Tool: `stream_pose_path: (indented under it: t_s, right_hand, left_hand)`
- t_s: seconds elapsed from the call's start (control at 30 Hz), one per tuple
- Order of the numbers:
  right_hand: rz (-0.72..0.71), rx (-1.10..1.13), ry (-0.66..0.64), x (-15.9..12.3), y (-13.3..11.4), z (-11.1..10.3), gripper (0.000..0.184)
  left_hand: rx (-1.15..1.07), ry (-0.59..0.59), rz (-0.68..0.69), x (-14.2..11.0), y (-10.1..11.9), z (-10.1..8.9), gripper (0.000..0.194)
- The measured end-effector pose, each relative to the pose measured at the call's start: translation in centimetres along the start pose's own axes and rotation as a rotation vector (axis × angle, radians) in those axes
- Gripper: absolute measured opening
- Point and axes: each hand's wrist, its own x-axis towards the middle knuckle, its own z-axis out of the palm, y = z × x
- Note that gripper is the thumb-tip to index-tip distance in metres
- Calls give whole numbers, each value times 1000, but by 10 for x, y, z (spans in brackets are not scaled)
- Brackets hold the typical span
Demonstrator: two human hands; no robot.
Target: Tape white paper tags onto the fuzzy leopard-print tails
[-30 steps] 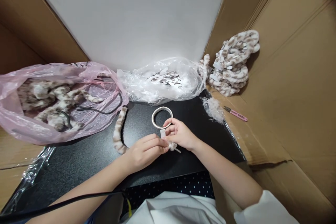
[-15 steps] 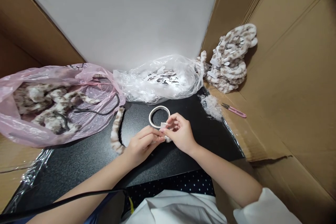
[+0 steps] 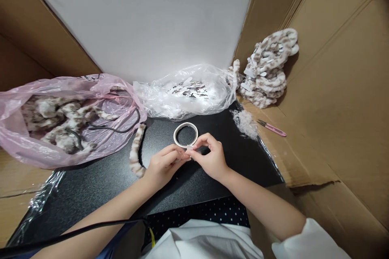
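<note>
My left hand (image 3: 162, 166) and my right hand (image 3: 209, 157) meet over the black tabletop (image 3: 100, 182), fingertips pinched together on a small white tag (image 3: 189, 147). The end of a furry spotted headband (image 3: 135, 152) curves from the left hand toward the pink bag. A white tape ring (image 3: 185, 134) lies flat just beyond the fingertips.
A pink plastic bag (image 3: 65, 119) of furry spotted pieces sits at the left. A clear bag (image 3: 188, 91) of white tags lies behind the ring. Stacked furry headbands (image 3: 269, 68), a fluff tuft (image 3: 244, 122) and pink snips (image 3: 272, 128) rest at the right on cardboard.
A fluffy end seen below my fingers a second ago is now hidden. Both hands have drawn closer, and the white tag sits between the fingertips nearer the ring.
</note>
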Motion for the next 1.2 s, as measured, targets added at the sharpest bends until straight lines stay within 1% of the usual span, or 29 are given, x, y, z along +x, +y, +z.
stream_pose_path:
  t_s: [0.1,0.2,0.3,0.37,0.4,0.5,0.57,0.63,0.7,0.77,0.8,0.87,0.93,1.0,1.07,1.2]
  right_hand:
    - [90,114,-35,1,0,0,30]
    - [173,222,-112,1,-1,-1,36]
    - [158,197,-129,-2,-2,-1,35]
    - [79,136,-105,-4,-1,-1,30]
    - [17,94,-91,-5,-1,-1,26]
    - [-218,-64,-64,-7,-1,-1,16]
    - [-347,-151,-62,-7,-3,-3,14]
    - [-418,-187,-95,-5,-5,-5,13]
    - [-430,-199,-147,-1,-6,-8,24]
    - [-370,-178,-183,2,-7,-10,35]
    - [-318,-158,-187,3,-7,-11,34]
    - [-217,-107,-178,4,-6,-11,23]
    - [-149,-51,-173,5,-5,-10,12]
    - [-67,27,-173,4,-3,-8,7]
    - [83,147,-174,4,-1,-6,7]
    - [462,380,-192,7,1,-4,23]
  left_hand:
    - [-20,-6,-54,0,0,-1,13]
    - [-28,15,-130,0,1,-1,13]
    - [-9,27,-206,0,2,-2,11]
    - [-5,15,-224,1,2,-1,8]
    - [-13,0,-217,2,2,-1,9]
    - [-58,-48,-137,3,2,-1,13]
    - [-73,-49,-101,4,2,-3,13]
    - [-70,-12,-83,4,3,-4,12]
    - [-69,40,-77,4,3,-6,9]
    - [-82,67,-97,4,4,-7,6]
    - [-97,63,-121,5,5,-7,5]
    - [-141,37,-177,6,5,-7,7]
    - [-197,13,-232,7,5,-6,11]
    - [-249,-9,-286,8,4,-6,14]
    - [-306,-33,-361,9,4,-6,15]
    - [-524,-75,-599,11,5,-4,19]
